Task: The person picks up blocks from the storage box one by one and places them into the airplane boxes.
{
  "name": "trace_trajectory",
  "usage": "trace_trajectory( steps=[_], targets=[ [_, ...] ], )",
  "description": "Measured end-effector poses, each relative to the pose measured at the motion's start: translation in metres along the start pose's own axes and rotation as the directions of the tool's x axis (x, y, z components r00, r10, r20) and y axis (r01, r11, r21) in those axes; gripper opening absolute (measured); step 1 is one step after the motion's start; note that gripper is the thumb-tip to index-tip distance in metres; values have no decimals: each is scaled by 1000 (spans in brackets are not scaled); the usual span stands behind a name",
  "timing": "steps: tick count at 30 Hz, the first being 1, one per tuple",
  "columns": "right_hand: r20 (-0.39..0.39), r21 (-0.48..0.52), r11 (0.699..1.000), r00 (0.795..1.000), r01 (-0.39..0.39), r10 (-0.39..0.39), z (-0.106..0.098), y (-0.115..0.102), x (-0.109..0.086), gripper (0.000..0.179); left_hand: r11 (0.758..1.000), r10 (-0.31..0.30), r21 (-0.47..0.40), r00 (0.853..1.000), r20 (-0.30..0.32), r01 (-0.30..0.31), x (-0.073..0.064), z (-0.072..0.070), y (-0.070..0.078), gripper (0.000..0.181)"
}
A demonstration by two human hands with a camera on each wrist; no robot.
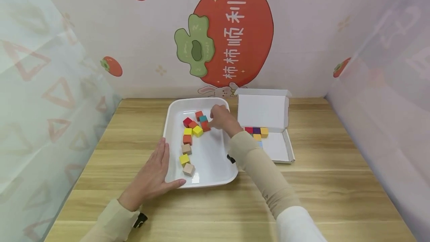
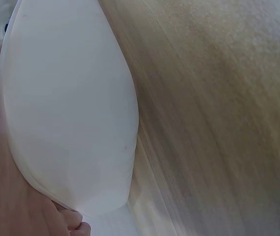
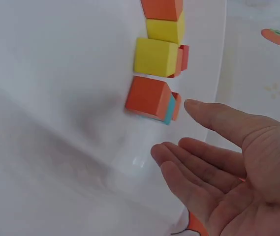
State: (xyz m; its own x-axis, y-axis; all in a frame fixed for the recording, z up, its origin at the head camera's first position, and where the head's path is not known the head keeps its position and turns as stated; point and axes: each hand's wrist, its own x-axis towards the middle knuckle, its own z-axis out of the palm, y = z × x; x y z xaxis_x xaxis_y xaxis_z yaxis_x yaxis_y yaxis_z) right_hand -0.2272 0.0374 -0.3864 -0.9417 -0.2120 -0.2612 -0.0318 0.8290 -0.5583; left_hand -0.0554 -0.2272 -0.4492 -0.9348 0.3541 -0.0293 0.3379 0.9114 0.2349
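Note:
A white tray [image 1: 209,163] holds several small cubes in a crooked line. My left hand [image 1: 151,174] rests against its near left corner, fingers straight along the side and thumb on the front rim. Over the tray's far right part is my right hand [image 1: 222,117]. The right wrist view shows its thumb and fingers apart with nothing between them. Nearest to it are an orange cube [image 3: 147,96], a teal cube [image 3: 170,109] and another orange cube [image 3: 176,105] behind. Yellow cubes [image 1: 197,131], a red cube [image 1: 187,122] and plain wooden cubes [image 1: 189,169] lie nearby.
Right of the tray, a white cardboard box [image 1: 277,146] lies with its lid raised, holding several coloured cubes [image 1: 264,132]; my right forearm covers part of it. A printed backdrop [image 1: 151,40] stands behind the wooden table [image 1: 322,182], with pale sheets on both sides.

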Motion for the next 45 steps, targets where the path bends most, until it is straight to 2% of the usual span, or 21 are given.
trace_trajectory(
  steps=[7,12,20,32,38,45],
  targets=[
    [-26,3,999,999,-34,35,25,3,9,43,1000,6,-8,1000,4,-6,1,0,0,130],
    [-53,30,999,997,-45,47,35,3,12,42,1000,10,-11,1000,-4,-10,1,2,0,129],
    [-88,30,1000,996,6,-4,41,3,15,38,1000,12,-14,1000,-10,-12,1,1,0,130],
    [-64,15,1000,998,-19,20,25,-4,6,45,1000,8,-21,1000,-13,-9,-1,1,1,129],
    [-78,-4,1000,997,3,-4,7,-12,-3,42,1000,20,-13,1000,-19,-21,0,2,1,128],
    [-47,-13,1000,999,12,-13,-16,-11,-23,39,1000,9,-7,1000,-17,-9,0,4,1,128]
  ],
)
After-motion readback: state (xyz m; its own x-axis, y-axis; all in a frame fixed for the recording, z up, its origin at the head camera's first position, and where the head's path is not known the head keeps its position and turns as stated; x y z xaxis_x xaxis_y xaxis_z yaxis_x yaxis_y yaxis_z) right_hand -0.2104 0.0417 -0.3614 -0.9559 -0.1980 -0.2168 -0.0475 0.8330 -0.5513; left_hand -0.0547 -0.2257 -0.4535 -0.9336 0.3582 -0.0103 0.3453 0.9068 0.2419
